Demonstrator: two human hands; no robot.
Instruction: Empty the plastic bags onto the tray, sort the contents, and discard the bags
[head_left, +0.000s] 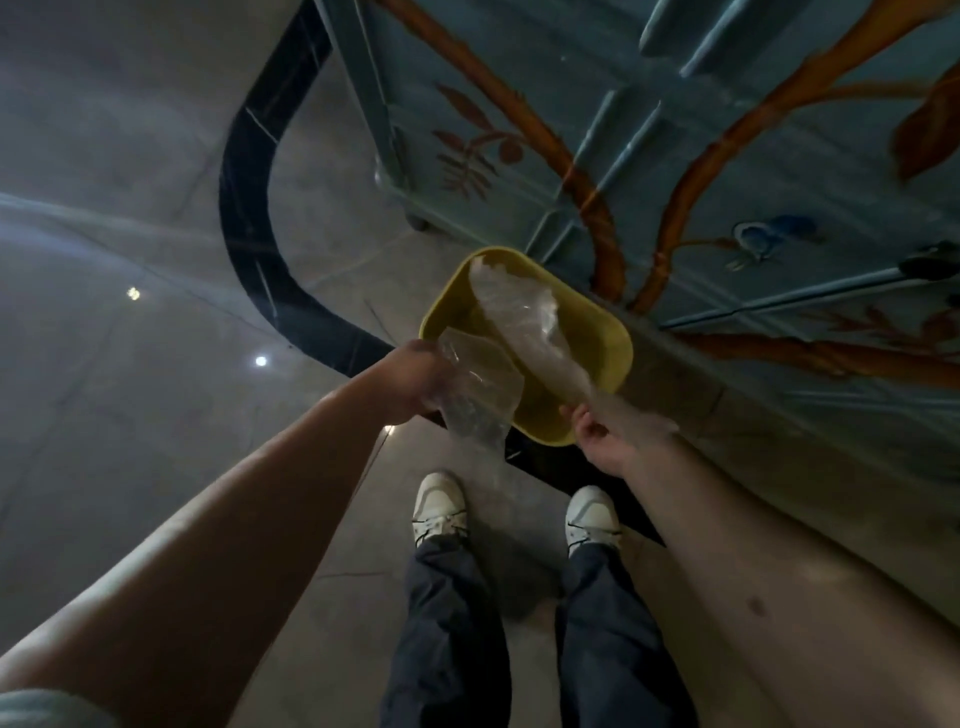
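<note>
Looks like the discard step to me: person is standing over a yellow bin (608, 358) on the floor, one clear plastic bag in each hand. No tray in sight, so I can't say anything about the sorting part.

Left hand (415, 382) has its fingers curled around the top of a crumpled bag (478, 387). That bag hangs down over the bin's near-left rim, partly over the opening and partly over bare floor, so if it's dropped from there it could slide off outside. Nudging it right, toward the middle of the opening, seems safer.

Right hand (605, 441) is pinching the near end of a long stretched bag (524, 325) between thumb and fingers. That one runs from the hand up and away across the bin's mouth, its far end reaching about to the far rim. Held out straight like that it's lined up over the opening, probably so it falls in when released.

Room-wise: the bin sits tight against a blue painted cabinet (675, 156) on its right and far side, so nothing's going that way. The left and near sides are open grey floor with a curved black inlay band (244, 171) running past. The person's white sneakers (439, 506) are just near of the bin, toes well short of the rim, so both arms reach over from the near side without bumping anything. It's dim, and I can't see into the bottom of the bin.
</note>
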